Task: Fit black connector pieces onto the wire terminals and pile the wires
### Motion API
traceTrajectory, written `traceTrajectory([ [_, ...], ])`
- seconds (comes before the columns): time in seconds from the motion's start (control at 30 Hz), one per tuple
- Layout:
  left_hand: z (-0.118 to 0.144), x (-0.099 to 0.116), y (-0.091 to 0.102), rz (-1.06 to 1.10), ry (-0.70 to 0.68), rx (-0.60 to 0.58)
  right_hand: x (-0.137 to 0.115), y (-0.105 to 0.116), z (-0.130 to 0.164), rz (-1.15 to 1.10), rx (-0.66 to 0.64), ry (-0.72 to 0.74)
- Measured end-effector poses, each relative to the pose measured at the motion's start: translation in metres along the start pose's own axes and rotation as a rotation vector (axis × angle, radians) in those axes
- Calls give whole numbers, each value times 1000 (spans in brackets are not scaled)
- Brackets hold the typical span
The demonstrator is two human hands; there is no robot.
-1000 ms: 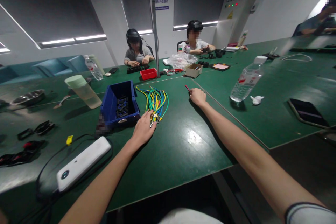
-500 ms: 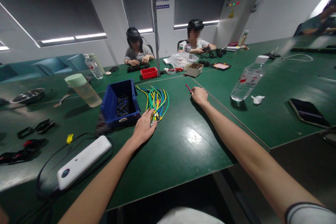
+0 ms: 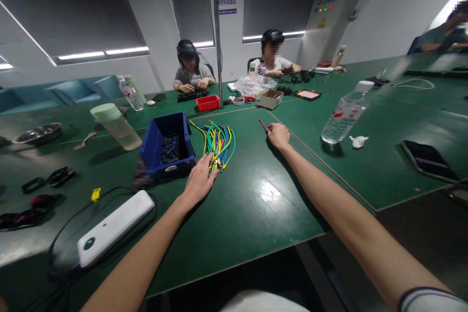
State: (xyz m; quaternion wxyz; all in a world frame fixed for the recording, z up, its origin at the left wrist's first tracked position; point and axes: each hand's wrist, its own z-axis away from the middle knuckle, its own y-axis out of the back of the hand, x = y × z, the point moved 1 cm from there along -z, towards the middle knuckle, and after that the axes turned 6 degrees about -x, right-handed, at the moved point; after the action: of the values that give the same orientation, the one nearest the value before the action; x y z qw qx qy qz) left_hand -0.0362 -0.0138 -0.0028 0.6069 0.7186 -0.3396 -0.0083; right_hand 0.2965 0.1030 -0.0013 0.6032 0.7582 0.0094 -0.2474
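On the green table [image 3: 248,224] lies a bundle of yellow, green and blue wires [image 3: 222,139] with metal ends gathered toward me. My left hand [image 3: 200,178] rests at that near end, fingers stretched out and touching the metal ends; it grips nothing that I can see. To the right, my right hand [image 3: 278,135] lies on the table with its fingers closed on a thin pinkish-red stick [image 3: 262,124], whose tip points away and left. Fingers hide the rest of the stick. Beside the wires stands a blue bin [image 3: 149,144] with small black parts [image 3: 170,148].
A white power bank [image 3: 115,229] with a cable and a cloudy bottle [image 3: 117,126] are at left. On the right stand a water bottle [image 3: 345,114], crumpled tissue [image 3: 358,142] and a phone [image 3: 429,161]. Beyond are a red tray [image 3: 207,103], a small box [image 3: 271,99] and two people working.
My left hand has shifted very slightly left over the metal wire ends. My right hand keeps its place with the stick. The view has tilted a little.
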Motion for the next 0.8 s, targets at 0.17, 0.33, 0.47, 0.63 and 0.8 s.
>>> traceTrajectory([
  [0.17, 0, 0, 0, 20, -5, 17, 2, 0, 1, -24, 29, 26],
  [0.33, 0, -1, -1, 23, 7, 28, 3, 0, 0, -53, 39, -4],
  [0.47, 1, -2, -1, 51, 4, 57, 2, 1, -1, -80, 64, 4],
  [0.63, 0, 1, 1, 96, 33, 88, 0, 1, -1, -104, 103, 85],
  [0.8, 1, 5, 4, 136, 39, 123, -3, 2, 0, -110, 111, 124],
])
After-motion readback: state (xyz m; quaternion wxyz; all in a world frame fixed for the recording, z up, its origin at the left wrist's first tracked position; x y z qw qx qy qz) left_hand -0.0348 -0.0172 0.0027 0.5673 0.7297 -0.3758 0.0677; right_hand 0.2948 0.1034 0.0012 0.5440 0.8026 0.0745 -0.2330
